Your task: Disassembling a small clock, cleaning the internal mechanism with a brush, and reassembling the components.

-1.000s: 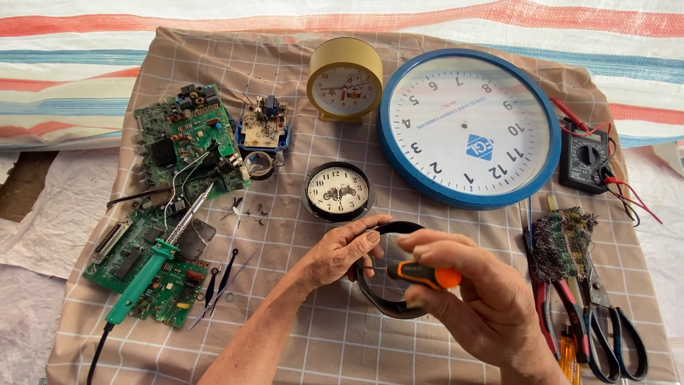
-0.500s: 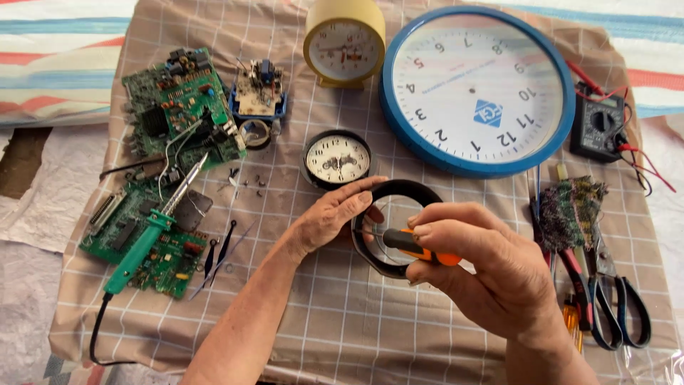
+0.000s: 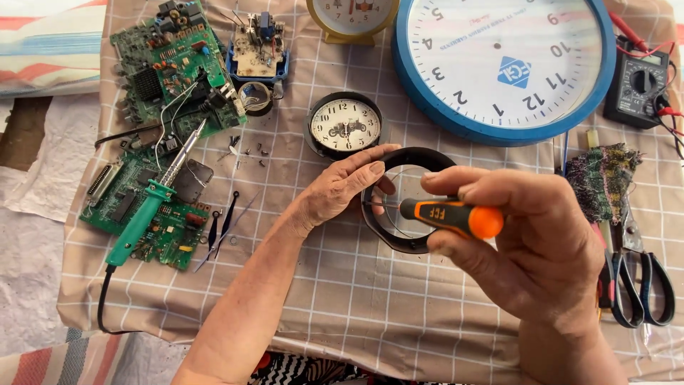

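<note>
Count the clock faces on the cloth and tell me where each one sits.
3. A large blue-rimmed wall clock at top right; a yellow alarm clock at the top edge, partly cut off; a small black-rimmed clock face just above the left hand.

We look down on a low work surface spread with a beige checked cloth (image 3: 399, 306), its thin white lines crossing in squares. It lies wrinkled in places and droops at the left edge. Beneath it sits a pale, creased plastic sheet (image 3: 32, 235), with a dark brown patch of ground (image 3: 21, 132) showing at the left. Striped fabric (image 3: 43, 43) in red, white and blue lies at the upper left. Even daylight falls over everything, with soft shadows.
</note>
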